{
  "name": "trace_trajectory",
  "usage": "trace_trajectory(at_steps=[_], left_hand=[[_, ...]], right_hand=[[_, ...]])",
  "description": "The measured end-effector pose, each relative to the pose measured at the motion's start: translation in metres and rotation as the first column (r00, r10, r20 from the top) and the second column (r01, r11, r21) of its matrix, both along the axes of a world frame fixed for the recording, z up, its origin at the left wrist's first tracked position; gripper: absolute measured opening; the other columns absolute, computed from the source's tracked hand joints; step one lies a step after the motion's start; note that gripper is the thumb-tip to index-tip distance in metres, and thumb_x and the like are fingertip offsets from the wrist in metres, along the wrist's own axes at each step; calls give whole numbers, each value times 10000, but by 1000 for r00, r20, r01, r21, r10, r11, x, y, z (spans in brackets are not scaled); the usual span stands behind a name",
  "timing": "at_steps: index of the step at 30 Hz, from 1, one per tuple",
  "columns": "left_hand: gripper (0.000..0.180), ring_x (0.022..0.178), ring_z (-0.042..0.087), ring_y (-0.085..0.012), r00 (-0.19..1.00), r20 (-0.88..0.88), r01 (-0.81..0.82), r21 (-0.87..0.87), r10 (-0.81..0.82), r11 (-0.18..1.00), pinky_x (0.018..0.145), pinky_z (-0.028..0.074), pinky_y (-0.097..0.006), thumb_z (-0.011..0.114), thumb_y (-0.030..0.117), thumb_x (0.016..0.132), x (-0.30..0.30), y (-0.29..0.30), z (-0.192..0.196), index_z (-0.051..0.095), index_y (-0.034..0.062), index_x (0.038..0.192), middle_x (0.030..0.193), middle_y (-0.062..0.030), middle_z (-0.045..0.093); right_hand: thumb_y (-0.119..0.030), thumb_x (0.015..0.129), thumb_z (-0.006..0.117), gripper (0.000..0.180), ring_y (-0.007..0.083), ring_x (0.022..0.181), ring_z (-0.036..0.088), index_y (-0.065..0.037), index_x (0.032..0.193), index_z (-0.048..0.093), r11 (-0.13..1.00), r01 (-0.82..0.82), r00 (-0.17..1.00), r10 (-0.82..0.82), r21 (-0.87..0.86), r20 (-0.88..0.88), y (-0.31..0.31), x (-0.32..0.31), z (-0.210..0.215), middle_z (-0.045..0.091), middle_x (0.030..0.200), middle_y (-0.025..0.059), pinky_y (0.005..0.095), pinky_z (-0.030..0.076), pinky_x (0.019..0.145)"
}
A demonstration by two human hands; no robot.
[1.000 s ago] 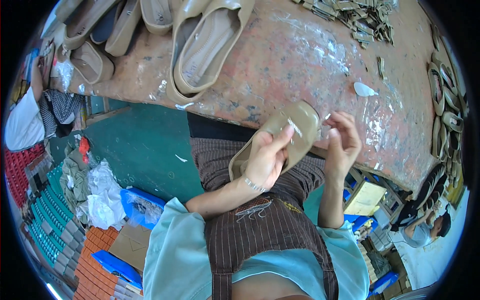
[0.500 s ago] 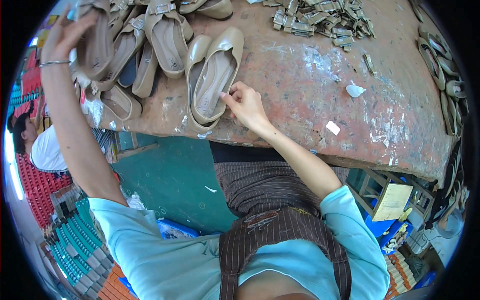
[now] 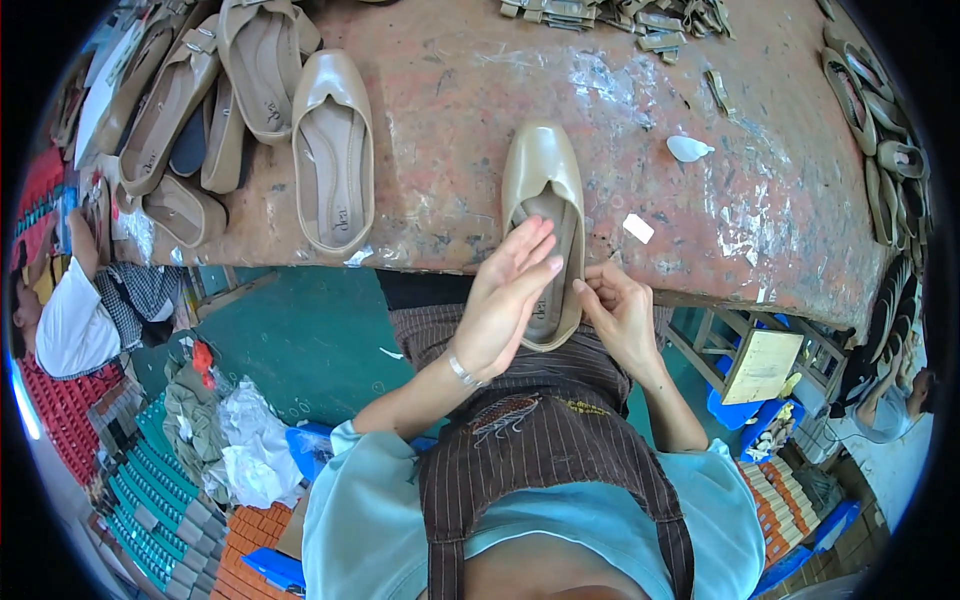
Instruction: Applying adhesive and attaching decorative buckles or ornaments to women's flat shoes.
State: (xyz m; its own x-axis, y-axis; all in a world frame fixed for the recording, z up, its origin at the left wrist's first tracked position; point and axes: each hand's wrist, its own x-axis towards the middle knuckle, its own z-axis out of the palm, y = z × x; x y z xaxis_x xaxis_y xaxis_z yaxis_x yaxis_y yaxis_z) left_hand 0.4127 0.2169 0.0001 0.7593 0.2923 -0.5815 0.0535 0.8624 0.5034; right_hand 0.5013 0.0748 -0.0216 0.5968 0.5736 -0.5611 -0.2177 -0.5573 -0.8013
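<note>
A beige flat shoe (image 3: 543, 158) lies toe away from me at the table's front edge, its heel sticking out over my lap. My right hand (image 3: 622, 312) pinches the rim on the right side near its heel. Over the left side of the opening is my left hand (image 3: 508, 292), fingers stretched out and gripping nothing; whether it touches the shoe I cannot tell. A matching plain shoe (image 3: 334, 165) rests farther left on the worn reddish table (image 3: 440, 120).
Beige shoes, some with bows (image 3: 180, 90), crowd the table's left end. Loose bow trims (image 3: 640, 18) are heaped at the far side. A white nozzle-like piece (image 3: 688, 149) and a white paper scrap (image 3: 638, 228) lie to the right. A person (image 3: 80, 310) is at the left.
My left hand has come down from the shoes at the far left to the front. My right hand has brought one shoe of the pair rightward and nearer to me.
</note>
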Motion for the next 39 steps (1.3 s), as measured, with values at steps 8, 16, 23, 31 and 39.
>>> trace_trajectory(at_steps=[8,16,23,31,39], left_hand=[[253,1100,529,-231,823,100,-499,-341,558,797,1011,387,-366,472,-66,814,59,1,-66,536,-47,1059,1072,-132,591],[191,820,536,-161,847,221,-287,-574,483,767,867,418,-307,456,-158,762,16,-13,-62,527,18,789,872,-67,554],[211,845,525,-154,876,89,-380,-478,474,792,891,413,-312,464,-166,764,-8,-48,-52,562,21,768,963,-74,591],[165,992,564,-189,870,-2,-449,-421,494,788,951,426,-349,476,-128,815,-3,-52,-55,579,-8,862,1006,-100,613],[123,1025,566,-189,859,168,-380,-425,484,822,943,447,-313,504,-50,879,-8,-56,-64,535,-52,998,1049,-135,579]], right_hand=[[-155,796,716,409,146,903,586,1,1134,546,923,260,494,-379,283,783,-19,104,-47,596,993,89,286,483,770],[-158,778,733,305,126,802,568,2,1010,616,933,296,599,-350,207,720,-4,129,-64,609,937,78,264,466,749],[-9,820,639,134,114,821,603,11,934,571,916,39,880,-221,400,421,-12,78,-26,650,906,70,253,475,739],[-46,775,672,191,217,739,621,-1,954,624,934,-334,718,164,128,677,-3,41,-1,635,848,112,290,511,600],[-32,778,649,177,223,701,602,6,948,618,889,-457,589,297,7,752,3,39,0,607,804,113,279,519,494]])
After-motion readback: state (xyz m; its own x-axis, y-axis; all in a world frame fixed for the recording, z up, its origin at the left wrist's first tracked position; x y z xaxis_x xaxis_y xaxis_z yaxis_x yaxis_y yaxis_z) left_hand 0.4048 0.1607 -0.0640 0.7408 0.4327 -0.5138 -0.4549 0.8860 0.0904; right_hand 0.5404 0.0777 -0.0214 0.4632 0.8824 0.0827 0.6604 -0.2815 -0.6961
